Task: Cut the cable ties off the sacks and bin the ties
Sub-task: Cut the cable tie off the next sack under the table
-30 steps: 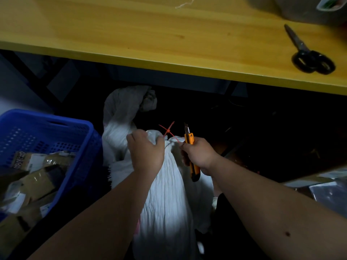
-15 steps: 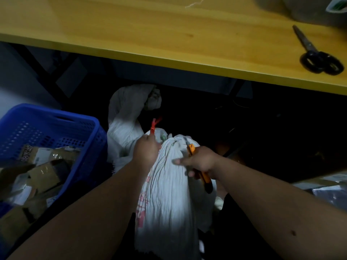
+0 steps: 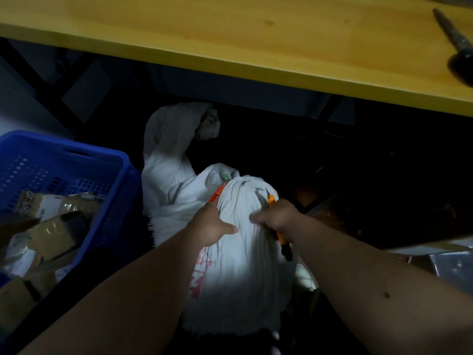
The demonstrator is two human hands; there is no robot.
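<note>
Below the front edge of the yellow wooden desk (image 3: 230,34) stood the pleated white woven sack (image 3: 243,252), upright between my forearms. My left hand (image 3: 212,226) gripped the gathered cloth on the sack's left side, thumb laid across the fabric, and the orange-red plastic cable tie (image 3: 217,196) stuck up from that hand beside the sack's neck. Whether the tie was loose from the sack or not, I could not tell. My right hand (image 3: 277,216) clutched the sack's right side while holding the orange-and-black utility knife (image 3: 281,237), its tip pointing up past the knuckles and its black end hanging below the hand. Red printing (image 3: 201,275) ran down the lower left face of the sack; it was too creased and dim to read. A second white sack (image 3: 169,160) slumped behind, touching the first. To the left sat a blue perforated plastic basket (image 3: 120,170) holding cardboard boxes (image 3: 51,226); one box carried dark lettering, blurred beyond reading. At the desk's far right lay black-handled scissors (image 3: 453,37), partly cut off by the frame.
</note>
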